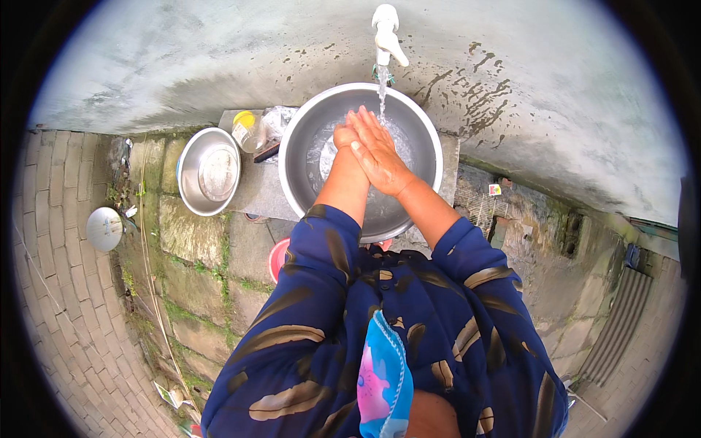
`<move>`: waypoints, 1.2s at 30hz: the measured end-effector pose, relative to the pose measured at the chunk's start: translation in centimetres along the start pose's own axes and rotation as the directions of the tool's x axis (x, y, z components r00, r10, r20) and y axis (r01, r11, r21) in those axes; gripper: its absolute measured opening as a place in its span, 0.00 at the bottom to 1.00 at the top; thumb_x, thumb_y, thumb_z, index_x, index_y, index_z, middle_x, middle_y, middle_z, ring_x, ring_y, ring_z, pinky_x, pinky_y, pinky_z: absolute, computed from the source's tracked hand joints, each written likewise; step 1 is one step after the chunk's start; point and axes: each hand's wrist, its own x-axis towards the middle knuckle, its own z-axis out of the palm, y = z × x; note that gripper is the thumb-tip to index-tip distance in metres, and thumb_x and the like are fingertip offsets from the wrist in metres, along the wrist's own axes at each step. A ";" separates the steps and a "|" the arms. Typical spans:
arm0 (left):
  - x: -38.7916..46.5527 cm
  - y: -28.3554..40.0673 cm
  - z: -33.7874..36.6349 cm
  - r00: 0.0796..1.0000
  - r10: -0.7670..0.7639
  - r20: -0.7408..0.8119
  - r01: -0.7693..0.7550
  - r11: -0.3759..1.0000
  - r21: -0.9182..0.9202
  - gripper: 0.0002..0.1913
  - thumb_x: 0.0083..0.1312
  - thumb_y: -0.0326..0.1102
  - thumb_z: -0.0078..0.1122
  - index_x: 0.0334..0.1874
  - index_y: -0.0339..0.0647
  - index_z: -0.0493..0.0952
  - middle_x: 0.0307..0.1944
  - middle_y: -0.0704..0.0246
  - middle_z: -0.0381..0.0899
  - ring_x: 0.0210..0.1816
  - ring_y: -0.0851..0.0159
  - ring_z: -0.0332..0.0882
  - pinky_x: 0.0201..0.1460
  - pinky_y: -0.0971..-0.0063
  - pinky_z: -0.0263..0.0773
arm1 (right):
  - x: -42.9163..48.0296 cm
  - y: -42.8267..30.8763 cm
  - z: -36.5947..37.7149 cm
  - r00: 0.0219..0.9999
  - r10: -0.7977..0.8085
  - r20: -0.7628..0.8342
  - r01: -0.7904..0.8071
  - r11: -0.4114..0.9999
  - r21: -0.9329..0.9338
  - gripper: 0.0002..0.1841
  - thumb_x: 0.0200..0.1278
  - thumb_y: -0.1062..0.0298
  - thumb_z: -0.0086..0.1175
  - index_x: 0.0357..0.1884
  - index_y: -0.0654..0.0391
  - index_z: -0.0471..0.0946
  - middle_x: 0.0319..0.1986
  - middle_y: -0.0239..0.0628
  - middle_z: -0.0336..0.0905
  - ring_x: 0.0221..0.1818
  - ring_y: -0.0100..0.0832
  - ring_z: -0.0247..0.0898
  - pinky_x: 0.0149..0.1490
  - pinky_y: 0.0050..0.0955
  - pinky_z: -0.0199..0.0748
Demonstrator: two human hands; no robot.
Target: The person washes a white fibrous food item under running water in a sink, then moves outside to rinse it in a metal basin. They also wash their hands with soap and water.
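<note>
Over a large grey metal basin (294, 137) my two hands are pressed together. My right hand (383, 161) lies across my left hand (345, 136), its fingers stretched and its thumb near the left wrist. Much of my left hand is covered, so its fingers are hard to make out. From a white wall tap (387, 37), a stream of water (382, 90) falls into the basin just beyond my fingertips. Water in the basin (408, 148) is rippled, and a pale round patch shows left of my wrists. Neither hand appears to hold an object.
Left of the basin on the stone slab (257, 189) stand a smaller metal bowl (211, 172), a yellow-lidded jar (249, 131), a clear plastic bag (278, 119) and a dark-handled brush (266, 153). A red plastic vessel (278, 258) sits below. The wall (219, 82) rises behind.
</note>
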 end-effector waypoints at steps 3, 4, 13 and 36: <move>0.1 -0.7 0.9 0.989 -0.009 -0.144 -0.008 0.993 -0.116 0.26 0.70 0.51 0.25 0.57 0.40 0.65 0.58 0.61 0.65 0.61 0.59 0.62 0.64 0.60 0.58 | 1.6 1.0 -0.9 0.966 0.244 -0.081 -0.179 0.865 0.469 0.33 0.70 0.47 0.31 0.69 0.60 0.48 0.69 0.43 0.43 0.72 0.37 0.34 0.71 0.38 0.35; 0.1 -0.6 1.2 0.990 0.034 -0.138 -0.051 0.992 -0.118 0.27 0.70 0.52 0.25 0.57 0.39 0.65 0.60 0.57 0.62 0.62 0.59 0.61 0.65 0.61 0.57 | 1.4 1.1 -0.8 0.960 0.239 -0.149 -0.147 0.877 0.457 0.33 0.69 0.47 0.35 0.69 0.56 0.48 0.67 0.40 0.47 0.70 0.33 0.40 0.69 0.38 0.42; -0.3 0.0 3.3 0.995 0.068 0.071 -0.047 0.964 -0.262 0.29 0.69 0.54 0.26 0.63 0.42 0.61 0.64 0.56 0.57 0.66 0.56 0.55 0.67 0.61 0.53 | -1.3 -0.3 1.7 0.934 0.336 0.124 -0.068 -0.176 0.982 0.28 0.65 0.62 0.49 0.64 0.57 0.55 0.58 0.40 0.62 0.59 0.35 0.61 0.62 0.37 0.60; 0.0 1.4 4.9 0.848 0.419 0.324 -0.441 0.897 -0.004 0.32 0.67 0.60 0.34 0.66 0.45 0.55 0.65 0.52 0.53 0.67 0.53 0.51 0.68 0.58 0.49 | 1.7 -1.6 2.1 0.864 0.444 0.237 -0.073 -0.354 0.932 0.26 0.65 0.58 0.50 0.59 0.64 0.62 0.52 0.46 0.69 0.52 0.37 0.68 0.57 0.36 0.67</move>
